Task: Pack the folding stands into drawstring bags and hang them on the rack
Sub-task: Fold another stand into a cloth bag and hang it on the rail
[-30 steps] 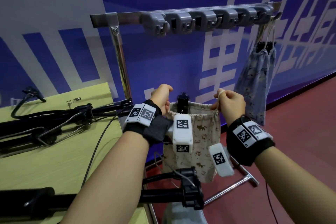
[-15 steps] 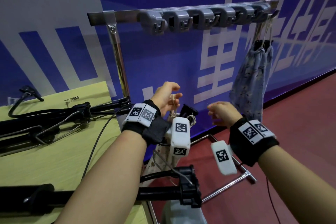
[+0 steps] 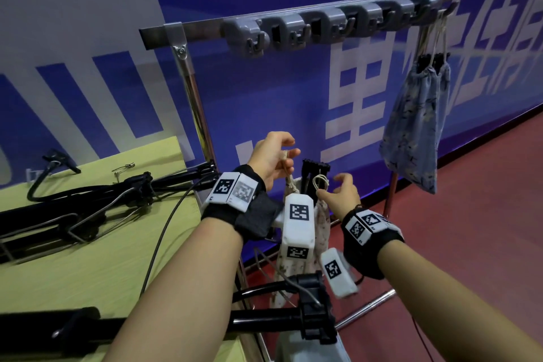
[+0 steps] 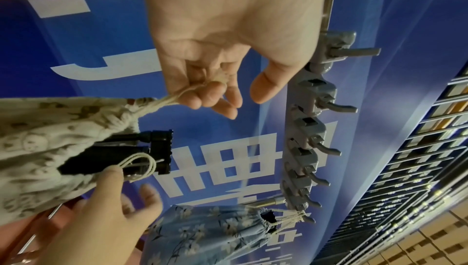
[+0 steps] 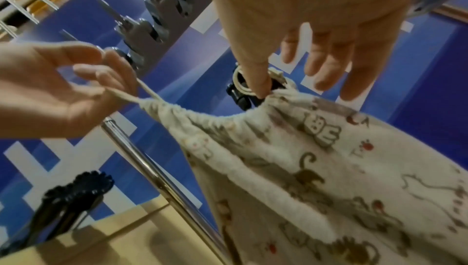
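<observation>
While the cream cat-print bag (image 3: 296, 256) hangs below the person's hands in front of the rack (image 3: 293, 20), the left hand (image 3: 269, 156) has the left drawstring (image 4: 162, 100) pinched between curled fingers, cord taut from the gathered bag mouth up into the palm. Thumb sticks out free.

Right hand (image 3: 340, 195) is at the right drawstring loop (image 3: 320, 182): fingers mostly extended and spread, index finger (image 5: 255, 73) tip down at the bag mouth touching the loop. Can't tell from any view whether it has actually caught the cord or just rests on it.

Black folding stand (image 3: 314, 170) sits in the bag, its ridged top end poking out of the half-cinched opening between the two hands.

Rack: steel bar with a row of grey hooks (image 3: 323, 25). A blue floral bag (image 3: 417, 126) hangs by its cords from the far right hook, black stand end showing at its mouth. Other hooks carry nothing.

To the left, a yellow-green table (image 3: 88, 258) with more black folding stands (image 3: 88, 209) lying flat and a black cable (image 3: 164, 232) across it. Another black stand (image 3: 293, 320) juts past the table's near edge under the forearms. Blue wall with white characters behind, red floor (image 3: 470, 229).
</observation>
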### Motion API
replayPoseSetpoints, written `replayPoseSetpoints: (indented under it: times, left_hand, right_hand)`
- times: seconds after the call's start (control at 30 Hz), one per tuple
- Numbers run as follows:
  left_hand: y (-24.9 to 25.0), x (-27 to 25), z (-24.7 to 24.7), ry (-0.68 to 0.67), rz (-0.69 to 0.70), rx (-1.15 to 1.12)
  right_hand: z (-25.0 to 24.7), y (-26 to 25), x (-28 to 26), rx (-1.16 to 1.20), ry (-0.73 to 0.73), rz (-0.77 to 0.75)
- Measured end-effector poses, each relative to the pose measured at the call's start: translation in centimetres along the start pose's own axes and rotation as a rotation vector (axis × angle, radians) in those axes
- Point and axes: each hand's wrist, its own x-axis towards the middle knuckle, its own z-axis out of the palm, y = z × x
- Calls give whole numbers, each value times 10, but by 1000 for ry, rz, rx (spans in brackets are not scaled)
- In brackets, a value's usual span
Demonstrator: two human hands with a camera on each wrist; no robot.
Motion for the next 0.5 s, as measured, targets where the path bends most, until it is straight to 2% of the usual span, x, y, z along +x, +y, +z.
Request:
replayPoseSetpoints:
  times: [0.1, 0.23, 0.3, 0.37, 0.5]
  left_hand:
    - [0, -2, 5, -19, 9, 18]
    - [0, -2, 6, -22, 12, 25]
    - [0, -2, 4, -20, 7, 24]
    - [1, -2, 3, -17, 9, 23]
    - [1, -3, 2, -8, 16, 18]
  right_hand:
    - [-2, -2, 4, -98, -2, -123]
    - [-3, -2, 9, -245, -38, -152]
    - [-2, -3, 8, -245, -10, -182]
    - [-2, -6, 5, -280, 28, -281]
    - [0, -16, 5, -596, -1, -465]
